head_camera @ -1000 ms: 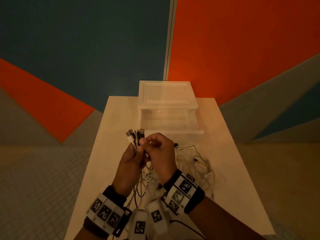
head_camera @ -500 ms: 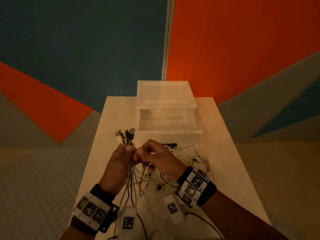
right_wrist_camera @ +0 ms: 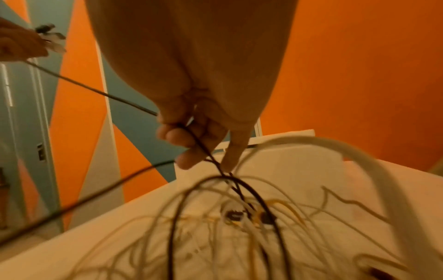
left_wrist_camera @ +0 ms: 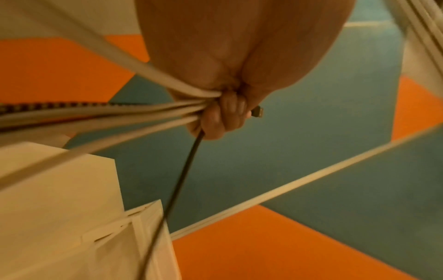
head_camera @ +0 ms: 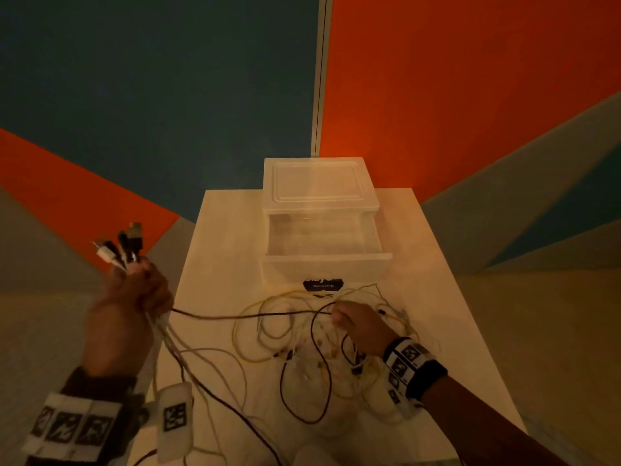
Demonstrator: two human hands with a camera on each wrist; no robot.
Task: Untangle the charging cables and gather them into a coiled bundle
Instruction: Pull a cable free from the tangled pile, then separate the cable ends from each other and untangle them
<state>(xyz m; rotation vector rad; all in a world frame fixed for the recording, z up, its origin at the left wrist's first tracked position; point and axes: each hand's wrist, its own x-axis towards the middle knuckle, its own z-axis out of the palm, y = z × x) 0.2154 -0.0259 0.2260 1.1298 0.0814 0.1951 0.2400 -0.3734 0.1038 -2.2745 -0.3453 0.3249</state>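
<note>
My left hand (head_camera: 129, 307) clamps smooth plug ends (head_camera: 122, 245) at frame left; my right hand (head_camera: 358, 326) pinches a thin braided dark cable (head_camera: 248, 316) over the looped tangle (head_camera: 312, 358).

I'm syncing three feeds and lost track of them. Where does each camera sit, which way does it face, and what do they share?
Head: worn on the head, facing forward and down at the table; shows left hand and right hand.
Left wrist: along the left hand, which grips the cables.
Right wrist: along the right hand, which pinches the dark cable.
Shared: the dark cable strung between both hands shows in head and right wrist.
</note>
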